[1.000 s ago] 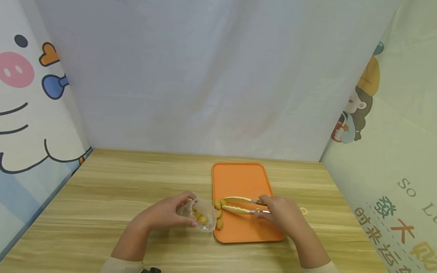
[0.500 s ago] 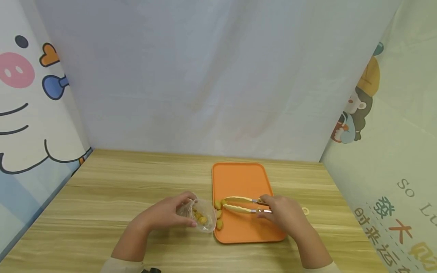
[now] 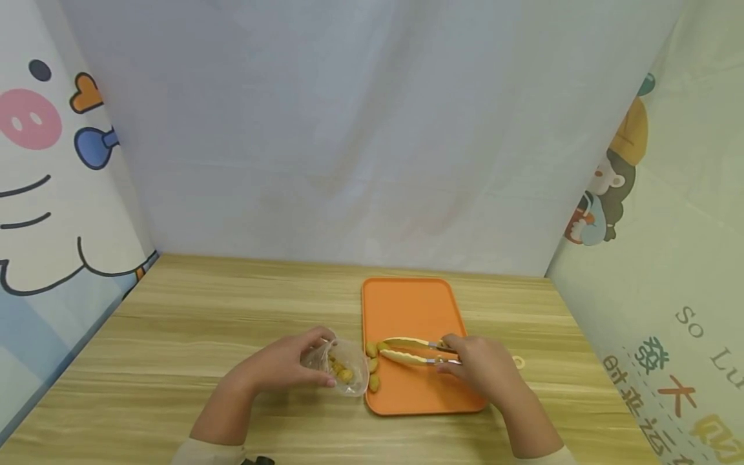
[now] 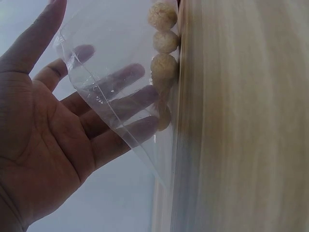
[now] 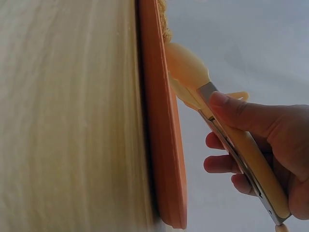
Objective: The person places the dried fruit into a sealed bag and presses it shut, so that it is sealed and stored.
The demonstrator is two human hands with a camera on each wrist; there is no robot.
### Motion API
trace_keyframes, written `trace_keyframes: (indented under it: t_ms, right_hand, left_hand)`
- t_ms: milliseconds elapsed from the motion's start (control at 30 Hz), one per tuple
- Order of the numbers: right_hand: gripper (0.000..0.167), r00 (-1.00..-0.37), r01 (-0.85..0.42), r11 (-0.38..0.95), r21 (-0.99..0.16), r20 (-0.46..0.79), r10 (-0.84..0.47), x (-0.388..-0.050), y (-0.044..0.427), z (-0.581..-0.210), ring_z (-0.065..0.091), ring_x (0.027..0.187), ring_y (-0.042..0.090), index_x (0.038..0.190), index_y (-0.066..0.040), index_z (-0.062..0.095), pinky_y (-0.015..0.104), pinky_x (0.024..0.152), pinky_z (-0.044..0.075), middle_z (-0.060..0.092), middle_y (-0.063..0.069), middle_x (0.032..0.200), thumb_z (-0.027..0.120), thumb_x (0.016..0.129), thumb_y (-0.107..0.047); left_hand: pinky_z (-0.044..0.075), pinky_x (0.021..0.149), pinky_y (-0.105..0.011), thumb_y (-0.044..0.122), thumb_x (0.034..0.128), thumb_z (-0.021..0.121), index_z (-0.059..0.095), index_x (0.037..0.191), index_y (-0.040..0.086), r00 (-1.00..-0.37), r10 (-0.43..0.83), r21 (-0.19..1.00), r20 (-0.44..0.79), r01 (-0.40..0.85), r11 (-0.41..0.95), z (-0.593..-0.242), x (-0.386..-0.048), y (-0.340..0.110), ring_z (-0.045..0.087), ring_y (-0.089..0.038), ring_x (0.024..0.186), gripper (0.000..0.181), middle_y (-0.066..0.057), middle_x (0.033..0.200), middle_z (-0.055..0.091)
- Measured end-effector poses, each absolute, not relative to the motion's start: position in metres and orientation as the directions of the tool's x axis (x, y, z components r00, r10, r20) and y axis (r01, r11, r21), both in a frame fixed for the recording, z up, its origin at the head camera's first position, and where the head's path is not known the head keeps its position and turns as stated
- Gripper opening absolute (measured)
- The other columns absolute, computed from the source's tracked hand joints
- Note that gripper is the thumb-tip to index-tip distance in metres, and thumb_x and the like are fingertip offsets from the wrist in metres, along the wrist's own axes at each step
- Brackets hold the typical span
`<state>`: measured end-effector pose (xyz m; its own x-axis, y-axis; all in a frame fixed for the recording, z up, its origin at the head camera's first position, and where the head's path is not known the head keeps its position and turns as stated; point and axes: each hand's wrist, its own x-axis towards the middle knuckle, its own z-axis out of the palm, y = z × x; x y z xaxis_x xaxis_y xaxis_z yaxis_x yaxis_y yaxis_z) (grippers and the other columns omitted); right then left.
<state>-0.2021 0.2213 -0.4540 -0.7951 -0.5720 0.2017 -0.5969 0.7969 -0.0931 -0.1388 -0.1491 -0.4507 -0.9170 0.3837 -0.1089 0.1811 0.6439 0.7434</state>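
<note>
My left hand (image 3: pixel 285 363) holds the clear plastic bag (image 3: pixel 356 355) at its mouth, thumb on the near side and fingers beyond. Several round yellow-brown pieces (image 4: pixel 164 66) lie inside the bag. In my right hand (image 3: pixel 485 368) are tongs (image 3: pixel 407 357) with cream heads, gripped between thumb and fingers. The tong heads stand apart over the orange tray (image 3: pixel 413 303), their tips beside the upper of several yellow-brown pieces (image 3: pixel 374 382) lined up along the tray's left edge. Whether the tips touch a piece, I cannot tell.
The bag's mouth faces the tray's left rim. A wood-grain table (image 3: pixel 232 303) lies under everything, with a pale curtain (image 3: pixel 349 129) behind it and printed cloths (image 3: pixel 668 213) at the sides. A small dark object (image 3: pixel 258 460) shows by the left sleeve.
The tongs shifted very slightly right and then back left, staying beside the upper pieces. My left hand and the bag have stayed nearly still.
</note>
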Motion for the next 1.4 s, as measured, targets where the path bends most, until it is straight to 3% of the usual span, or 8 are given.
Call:
trace_keyframes:
  t_ms: [333,700,1100,1400]
  right_hand:
    - [0.034,-0.819,-0.571,0.811,-0.128,0.158,-0.552,-0.2,0.221,-0.45,0.044,0.054,0.003,0.096,-0.021,0.065,0.024,0.049,0.036,0.057,-0.015,0.065,0.077,0.077,-0.046]
    - [0.034,-0.793,-0.599,0.791,-0.126,0.231,-0.564,-0.198,0.226,-0.441,0.045,0.056,0.002,0.096,-0.022,0.065,0.023,0.05,0.037,0.064,-0.014,0.073,0.078,0.076,-0.046]
    - [0.036,-0.756,-0.641,0.756,-0.132,0.281,-0.592,-0.193,0.232,-0.431,0.042,0.055,-0.003,0.1,-0.021,0.068,0.019,0.05,0.037,0.062,-0.016,0.071,0.074,0.079,-0.048]
    - [0.033,-0.742,-0.651,0.747,-0.136,0.318,-0.59,-0.188,0.234,-0.423,0.056,0.062,-0.001,0.1,-0.023,0.067,0.019,0.053,0.042,0.069,-0.013,0.079,0.076,0.078,-0.046]
  left_hand:
    - [0.045,0.073,-0.039,0.055,0.0769,0.078,0.052,0.127,0.027,-0.915,0.389,0.744,-0.108,0.184,0.642,-0.451,-0.138,-0.149,0.059,-0.019,0.087,0.063,-0.009,0.119,0.065]
    - [0.046,0.074,-0.04,0.054,0.0771,0.078,0.051,0.129,0.025,-0.917,0.383,0.743,-0.114,0.177,0.646,-0.45,-0.137,-0.148,0.059,-0.018,0.09,0.065,-0.01,0.121,0.064]
    - [0.046,0.073,-0.039,0.053,0.0772,0.078,0.051,0.128,0.024,-0.916,0.384,0.75,-0.119,0.17,0.639,-0.449,-0.137,-0.148,0.059,-0.018,0.088,0.064,-0.01,0.119,0.064]
    - [0.046,0.075,-0.04,0.053,0.0768,0.079,0.052,0.127,0.026,-0.917,0.38,0.752,-0.122,0.164,0.638,-0.448,-0.137,-0.148,0.059,-0.018,0.089,0.063,-0.009,0.119,0.065]
